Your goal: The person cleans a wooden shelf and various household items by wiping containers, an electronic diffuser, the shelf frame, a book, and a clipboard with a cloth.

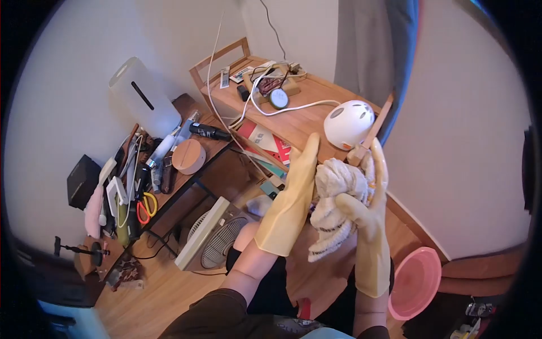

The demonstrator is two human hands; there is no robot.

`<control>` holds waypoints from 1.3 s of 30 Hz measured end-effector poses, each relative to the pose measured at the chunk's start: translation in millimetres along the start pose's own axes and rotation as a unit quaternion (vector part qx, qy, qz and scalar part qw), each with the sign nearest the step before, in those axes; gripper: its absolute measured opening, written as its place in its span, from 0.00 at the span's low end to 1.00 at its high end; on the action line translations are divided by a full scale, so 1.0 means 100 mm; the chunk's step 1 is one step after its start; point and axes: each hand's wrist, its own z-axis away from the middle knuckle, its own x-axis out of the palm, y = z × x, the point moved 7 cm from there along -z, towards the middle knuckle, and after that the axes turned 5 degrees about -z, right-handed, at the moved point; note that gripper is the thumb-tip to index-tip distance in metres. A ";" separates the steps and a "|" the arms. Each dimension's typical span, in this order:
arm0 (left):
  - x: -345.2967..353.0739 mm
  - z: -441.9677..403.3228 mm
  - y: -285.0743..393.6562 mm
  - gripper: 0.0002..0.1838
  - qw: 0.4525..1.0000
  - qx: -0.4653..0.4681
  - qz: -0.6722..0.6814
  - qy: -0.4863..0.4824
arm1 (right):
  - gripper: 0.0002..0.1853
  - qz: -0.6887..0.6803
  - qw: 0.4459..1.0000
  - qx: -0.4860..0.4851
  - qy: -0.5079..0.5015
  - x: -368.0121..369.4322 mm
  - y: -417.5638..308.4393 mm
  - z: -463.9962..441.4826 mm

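Both hands wear cream rubber gloves. My right hand (pixel 368 223) grips a bunched white cloth (pixel 333 195), thumb across its front and one finger pointing up along its far side. The cloth hangs down below the wooden desk (pixel 282 121), near its front right corner. My left hand (pixel 291 198) holds nothing; its fingers are stretched out and reach up at the desk's front edge. A white rounded device (pixel 349 124) with dark openings sits on the desktop just beyond both hands, with a white cable running to it. Whether the cloth touches the desk I cannot tell.
A pink basin (pixel 415 283) stands on the floor at right. At left, a cluttered low table (pixel 212 152) carries scissors (pixel 147 207), a round wooden-topped box (pixel 188 156) and a white appliance (pixel 145 96). A box fan (pixel 214 237) stands beneath. Cables and a small round-faced device (pixel 278 98) lie on the desk.
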 end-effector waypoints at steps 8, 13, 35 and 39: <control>0.16 0.11 0.00 0.24 0.984 -0.056 0.169 -0.026 | 0.59 -0.012 1.000 0.008 -0.008 0.05 -0.21 -0.04; 0.26 0.22 0.08 0.26 0.974 -0.087 0.189 -0.095 | 0.58 -0.102 0.995 -0.014 0.017 0.00 -0.20 0.04; -0.02 0.26 0.20 0.30 0.931 -0.061 -0.259 -0.248 | 0.55 -0.024 0.994 0.013 0.107 0.12 -0.64 0.25; -0.22 0.40 0.97 0.33 0.850 -0.039 -0.519 -0.087 | 0.55 -0.038 0.991 0.049 0.119 0.19 -0.71 0.27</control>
